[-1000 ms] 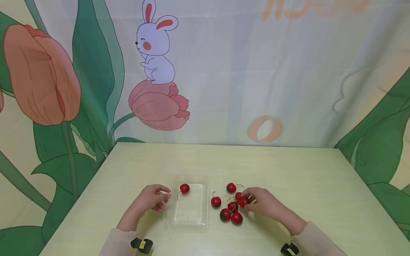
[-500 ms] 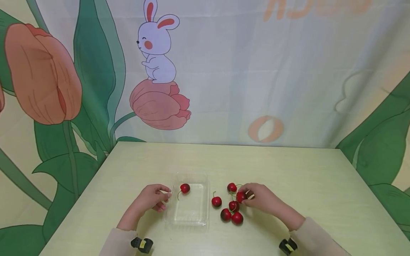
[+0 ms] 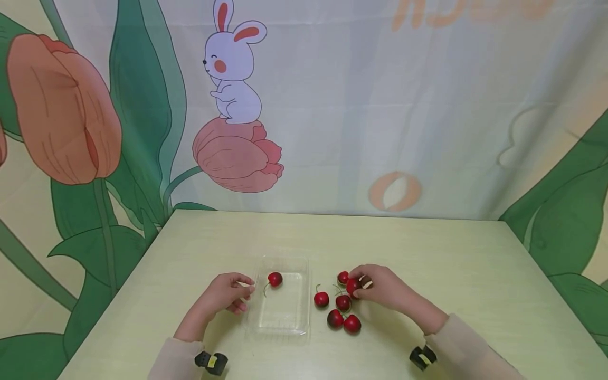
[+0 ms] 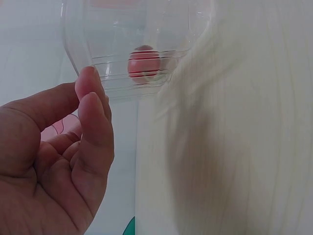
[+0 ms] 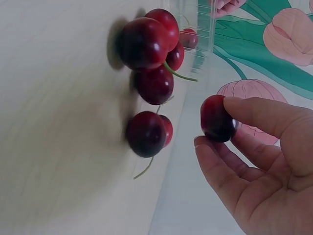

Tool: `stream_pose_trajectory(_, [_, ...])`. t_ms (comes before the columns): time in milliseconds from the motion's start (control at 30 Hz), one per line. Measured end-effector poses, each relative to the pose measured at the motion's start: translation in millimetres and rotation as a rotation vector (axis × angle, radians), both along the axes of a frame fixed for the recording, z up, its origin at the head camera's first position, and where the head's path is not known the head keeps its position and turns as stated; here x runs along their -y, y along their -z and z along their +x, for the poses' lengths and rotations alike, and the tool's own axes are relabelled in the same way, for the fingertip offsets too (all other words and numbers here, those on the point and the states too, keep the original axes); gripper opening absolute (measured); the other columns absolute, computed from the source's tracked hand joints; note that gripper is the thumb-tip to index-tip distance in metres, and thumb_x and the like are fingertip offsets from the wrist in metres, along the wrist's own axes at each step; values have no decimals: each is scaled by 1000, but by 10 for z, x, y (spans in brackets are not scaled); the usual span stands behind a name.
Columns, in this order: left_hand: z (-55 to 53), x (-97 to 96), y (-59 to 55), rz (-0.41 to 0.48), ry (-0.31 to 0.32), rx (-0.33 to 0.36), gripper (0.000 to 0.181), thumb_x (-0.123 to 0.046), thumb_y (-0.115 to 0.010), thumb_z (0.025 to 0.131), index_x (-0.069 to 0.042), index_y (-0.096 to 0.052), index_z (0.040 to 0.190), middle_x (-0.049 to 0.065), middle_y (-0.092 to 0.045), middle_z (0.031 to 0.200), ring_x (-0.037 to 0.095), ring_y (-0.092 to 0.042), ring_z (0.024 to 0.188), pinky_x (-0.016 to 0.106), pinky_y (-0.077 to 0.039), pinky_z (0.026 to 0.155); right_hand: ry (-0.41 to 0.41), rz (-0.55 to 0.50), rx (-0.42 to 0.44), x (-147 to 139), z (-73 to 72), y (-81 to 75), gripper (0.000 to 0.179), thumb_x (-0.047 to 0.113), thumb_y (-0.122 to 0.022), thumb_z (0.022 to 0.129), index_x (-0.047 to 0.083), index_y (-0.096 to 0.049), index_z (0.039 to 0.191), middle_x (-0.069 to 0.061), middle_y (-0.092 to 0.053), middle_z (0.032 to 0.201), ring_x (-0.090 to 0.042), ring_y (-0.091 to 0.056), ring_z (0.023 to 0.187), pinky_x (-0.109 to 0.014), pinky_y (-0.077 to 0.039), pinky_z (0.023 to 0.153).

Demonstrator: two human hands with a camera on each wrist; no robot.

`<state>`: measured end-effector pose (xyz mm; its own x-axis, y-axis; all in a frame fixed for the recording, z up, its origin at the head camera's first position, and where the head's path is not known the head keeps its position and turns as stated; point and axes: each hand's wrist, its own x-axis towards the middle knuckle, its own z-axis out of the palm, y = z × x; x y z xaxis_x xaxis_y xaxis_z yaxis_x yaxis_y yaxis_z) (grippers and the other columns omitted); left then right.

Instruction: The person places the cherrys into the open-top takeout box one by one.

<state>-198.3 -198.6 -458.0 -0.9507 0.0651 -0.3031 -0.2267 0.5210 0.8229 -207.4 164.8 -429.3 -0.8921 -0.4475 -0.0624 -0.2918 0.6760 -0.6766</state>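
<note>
My right hand (image 3: 387,287) pinches a dark red cherry (image 5: 216,120) between thumb and fingers. In the right wrist view this cherry is held off the table, apart from the others. Several more cherries (image 3: 352,324), some with green stems, lie in a loose group below and to the left of that hand. A clear plastic container (image 3: 285,328) stands left of the group, with one stemmed cherry (image 3: 275,279) inside. At its left side, my left hand (image 3: 228,294) pinches the rim between thumb and forefinger, its other fingers curled below.
All of this rests on a pale wood-grain table (image 3: 427,248). Behind it hangs a cloth backdrop (image 3: 323,105) printed with a rabbit, tulips and leaves. A black band with a small device (image 3: 211,363) sits at each wrist.
My right hand has moved up and to the left in the head view, carrying a cherry out of the group. The left hand and the container stay in place.
</note>
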Motion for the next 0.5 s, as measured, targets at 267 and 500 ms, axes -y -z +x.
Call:
stream_pose_trajectory(267, [11,-8,-29,3,5,-5,26,-12,-63,100,6,-64,120,14,-68,86,12,-62,57,25,-58,55,0,5,-10,64,-28,-98,27,5,-75,89,1,-70,115,-10,-74,108,-23,-70,98,-32,-60,79])
stream_pose_trajectory(500, [12,-7,-37,0,3,1,26,-12,-64,100,6,-64,120,13,-68,86,12,-62,57,25,-57,56,-29,-16,-15,95,-65,-80,27,5,-73,91,1,-69,117,-10,-74,108,-24,-71,98,-28,-61,76])
